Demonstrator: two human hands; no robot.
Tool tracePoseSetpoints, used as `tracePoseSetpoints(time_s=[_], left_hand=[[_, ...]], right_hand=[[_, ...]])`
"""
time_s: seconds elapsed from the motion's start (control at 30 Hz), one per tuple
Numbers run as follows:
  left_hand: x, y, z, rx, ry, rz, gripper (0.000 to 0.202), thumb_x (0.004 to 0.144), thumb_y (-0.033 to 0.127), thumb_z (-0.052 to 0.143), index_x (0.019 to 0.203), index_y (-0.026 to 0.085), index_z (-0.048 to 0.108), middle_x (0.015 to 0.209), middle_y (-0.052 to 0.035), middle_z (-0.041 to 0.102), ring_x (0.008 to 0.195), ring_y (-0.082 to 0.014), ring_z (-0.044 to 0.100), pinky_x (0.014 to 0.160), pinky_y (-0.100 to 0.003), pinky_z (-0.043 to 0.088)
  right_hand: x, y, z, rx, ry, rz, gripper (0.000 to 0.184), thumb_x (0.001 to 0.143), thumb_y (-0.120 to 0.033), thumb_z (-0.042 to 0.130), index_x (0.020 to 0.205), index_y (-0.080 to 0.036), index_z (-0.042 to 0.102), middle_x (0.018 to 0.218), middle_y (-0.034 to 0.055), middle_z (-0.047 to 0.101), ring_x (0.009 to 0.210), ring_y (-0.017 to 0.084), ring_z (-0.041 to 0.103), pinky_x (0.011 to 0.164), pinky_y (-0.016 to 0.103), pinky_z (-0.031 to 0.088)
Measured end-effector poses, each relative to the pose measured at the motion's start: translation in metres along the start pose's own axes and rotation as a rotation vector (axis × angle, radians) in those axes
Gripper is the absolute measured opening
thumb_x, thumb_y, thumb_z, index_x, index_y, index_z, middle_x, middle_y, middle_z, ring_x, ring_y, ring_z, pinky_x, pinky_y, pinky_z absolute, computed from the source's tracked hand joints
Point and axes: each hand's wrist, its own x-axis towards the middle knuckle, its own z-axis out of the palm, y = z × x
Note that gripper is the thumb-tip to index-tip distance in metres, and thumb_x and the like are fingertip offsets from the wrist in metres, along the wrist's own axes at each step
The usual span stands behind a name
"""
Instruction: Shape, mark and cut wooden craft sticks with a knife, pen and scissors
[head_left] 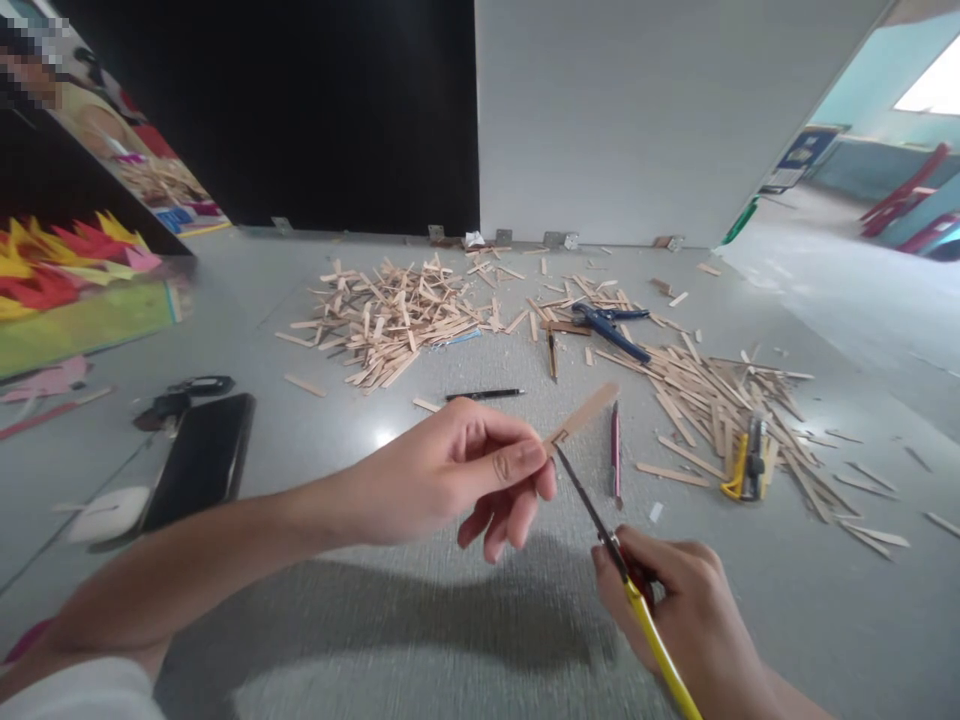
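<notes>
My left hand (457, 470) pinches a wooden craft stick (589, 410) between thumb and fingertips. The stick points up to the right and has a small dark outline near my thumb. In my right hand (686, 600) is a yellow-handled tool (652, 635) with a long, narrow dark blade and a red part at the grip. Its exact kind is unclear. The blade's tip meets the stick's lower edge beside my left fingertips. Just beyond my hands lie a black pen (485, 394), a purple pen-like tool (616, 455) and a pointed brown tool (553, 355).
Craft sticks form a heap (397, 320) at centre-left and a spread (720, 400) at right. Blue-handled pliers (611, 328) and a yellow box cutter (746, 460) lie among them. At left are a phone (199, 465), a white mouse (110, 514) and keys (176, 398). A black-and-white board (585, 120) stands behind.
</notes>
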Motion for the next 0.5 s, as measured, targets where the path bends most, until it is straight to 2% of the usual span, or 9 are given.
tracePoseSetpoints(time_s=[0.13,0.2,0.3,0.37,0.43,0.5], left_hand=[[0.001,-0.001,-0.004,-0.085,-0.128,-0.003,0.044,0.106,0.056,0.063,0.087,0.016,0.067,0.065,-0.0014,0.066,0.049,-0.0092,0.057,0.044,-0.017,0.043],[0.001,-0.002,-0.004,-0.09,-0.146,0.006,0.044,0.107,0.055,0.062,0.086,0.016,0.067,0.064,-0.0015,0.065,0.048,-0.0091,0.057,0.045,-0.017,0.042],[0.002,-0.002,-0.003,-0.078,-0.115,0.039,0.046,0.105,0.057,0.064,0.085,0.016,0.066,0.06,-0.0005,0.064,0.047,-0.0094,0.056,0.046,-0.018,0.043],[0.002,-0.002,-0.002,-0.061,-0.079,0.066,0.046,0.104,0.059,0.065,0.086,0.016,0.066,0.06,0.0004,0.063,0.047,-0.0091,0.055,0.046,-0.018,0.044],[0.001,-0.002,0.0,-0.012,-0.016,0.081,0.046,0.104,0.059,0.066,0.087,0.016,0.067,0.061,0.0006,0.064,0.048,-0.0089,0.055,0.048,-0.018,0.045],[0.001,-0.002,0.002,0.056,0.057,0.092,0.045,0.104,0.057,0.067,0.088,0.016,0.068,0.061,0.0003,0.065,0.05,-0.0091,0.057,0.049,-0.018,0.046]], right_hand=[[-0.002,0.002,0.001,0.013,0.022,-0.035,0.039,0.093,-0.015,0.054,0.057,-0.022,0.043,0.052,-0.0098,0.026,0.043,0.007,0.019,0.04,0.022,0.02],[-0.001,0.003,0.0,0.014,0.009,-0.048,0.039,0.094,-0.015,0.056,0.056,-0.022,0.047,0.049,-0.0098,0.03,0.041,0.006,0.021,0.039,0.023,0.02],[-0.004,0.006,0.0,0.034,0.008,-0.022,0.041,0.096,-0.023,0.059,0.056,-0.022,0.049,0.046,-0.0085,0.036,0.038,0.006,0.027,0.038,0.023,0.022],[-0.007,0.008,0.001,0.047,-0.023,0.025,0.04,0.097,-0.031,0.062,0.059,-0.022,0.052,0.048,-0.0063,0.044,0.039,0.008,0.036,0.041,0.022,0.03],[-0.01,0.009,0.001,0.04,-0.072,0.083,0.037,0.097,-0.037,0.063,0.063,-0.022,0.056,0.051,-0.0039,0.051,0.042,0.01,0.044,0.046,0.022,0.038],[-0.012,0.009,0.001,0.043,-0.092,0.116,0.037,0.097,-0.04,0.063,0.065,-0.022,0.057,0.052,-0.0038,0.052,0.043,0.011,0.045,0.047,0.023,0.039]])
